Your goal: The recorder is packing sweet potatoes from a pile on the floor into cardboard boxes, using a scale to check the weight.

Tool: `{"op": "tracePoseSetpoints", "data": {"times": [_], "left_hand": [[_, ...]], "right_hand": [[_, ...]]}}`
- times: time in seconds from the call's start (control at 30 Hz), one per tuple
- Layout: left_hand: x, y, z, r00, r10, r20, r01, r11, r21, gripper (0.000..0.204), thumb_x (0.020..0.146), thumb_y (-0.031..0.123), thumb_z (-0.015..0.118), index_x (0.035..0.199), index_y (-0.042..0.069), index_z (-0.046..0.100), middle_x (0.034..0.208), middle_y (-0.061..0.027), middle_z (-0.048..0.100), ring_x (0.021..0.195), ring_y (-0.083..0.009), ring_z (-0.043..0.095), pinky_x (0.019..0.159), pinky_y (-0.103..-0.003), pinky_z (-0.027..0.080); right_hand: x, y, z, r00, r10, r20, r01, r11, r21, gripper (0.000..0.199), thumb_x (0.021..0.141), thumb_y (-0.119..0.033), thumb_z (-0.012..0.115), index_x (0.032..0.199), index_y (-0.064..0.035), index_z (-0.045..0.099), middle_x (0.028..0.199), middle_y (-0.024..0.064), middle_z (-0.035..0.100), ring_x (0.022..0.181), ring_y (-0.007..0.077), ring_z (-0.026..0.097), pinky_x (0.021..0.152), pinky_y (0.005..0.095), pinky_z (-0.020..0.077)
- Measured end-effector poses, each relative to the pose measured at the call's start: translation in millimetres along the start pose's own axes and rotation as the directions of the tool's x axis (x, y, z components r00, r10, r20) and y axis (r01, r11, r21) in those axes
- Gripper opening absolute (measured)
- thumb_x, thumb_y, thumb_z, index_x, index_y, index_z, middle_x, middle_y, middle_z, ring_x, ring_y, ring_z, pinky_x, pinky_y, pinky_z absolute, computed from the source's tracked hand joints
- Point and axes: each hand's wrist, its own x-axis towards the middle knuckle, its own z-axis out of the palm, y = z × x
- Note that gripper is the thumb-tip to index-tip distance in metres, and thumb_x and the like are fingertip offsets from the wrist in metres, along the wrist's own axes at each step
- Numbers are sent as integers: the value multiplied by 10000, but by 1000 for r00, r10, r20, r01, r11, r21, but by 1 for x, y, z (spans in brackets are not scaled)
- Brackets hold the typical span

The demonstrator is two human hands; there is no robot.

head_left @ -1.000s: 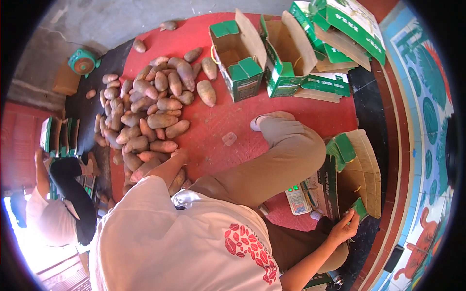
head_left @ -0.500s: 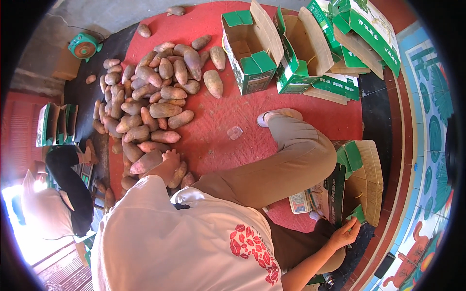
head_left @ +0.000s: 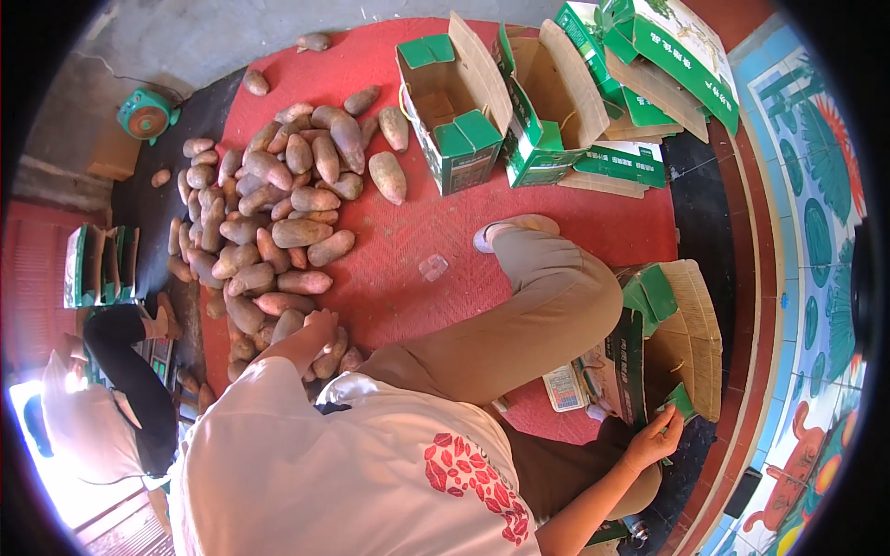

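Observation:
My left hand (head_left: 320, 330) is at the near edge of a large heap of sweet potatoes (head_left: 278, 199), fingers curled against a sweet potato (head_left: 287, 324) partly hidden behind hand and forearm. Off to the right, my right hand (head_left: 656, 439) pinches a green flap (head_left: 681, 400) of an open carton (head_left: 660, 366). This carton stands beside my bent knee, its brown inner side and raised lid showing. How much lies inside it is hard to see.
Two open green cartons (head_left: 468, 157) (head_left: 552, 153) stand at the far side, with flattened or stacked cartons (head_left: 672, 60) beyond. A scale keypad (head_left: 565, 387) sits by the near carton. Another person (head_left: 97, 408) sits at left. A small fan (head_left: 148, 116) stands at back left.
The view has shifted slightly. My left hand has drawn a little nearer and to the right, and the large sweet potato beside it has moved and tilted. My right hand stays at the flap.

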Motion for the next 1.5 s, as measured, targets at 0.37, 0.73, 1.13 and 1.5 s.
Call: {"op": "tracePoseSetpoints", "data": {"times": [0.37,0.73,1.13,1.5], "left_hand": [[38,35,-97,930,54,-364,-148,961,-235,876,584,392,845,1299,90,438,1304,-226,488,1157,-333,570,950,-399,486],[36,105,-105,963,43,-265,-132,935,-329,1009,619,349,842,1438,187,275,1402,-235,371,1188,-393,532,946,-431,491],[49,117,-101,964,65,-258,-118,974,-195,981,620,347,845,1408,148,296,1348,-203,434,1168,-370,543,964,-413,475],[25,83,-158,779,-9,-627,-366,805,-467,795,592,373,840,1231,69,480,1204,-200,561,1143,-352,540,941,-430,462]], "right_hand": [[1,-12,-1,999,47,-12,-46,998,42,160,934,-121,576,844,9,601,726,140,588,632,287,558,588,378,441],[2,-12,-1,999,-14,-31,15,1000,20,115,892,-95,608,809,-16,597,725,147,581,652,345,560,601,422,442],[6,-20,-4,998,-2,-59,4,999,42,138,892,-94,616,791,-8,578,727,154,589,651,340,572,606,399,455],[6,-28,-8,999,-15,-39,18,997,77,118,804,-97,691,757,-48,594,703,109,589,657,318,582,604,407,462]]}}
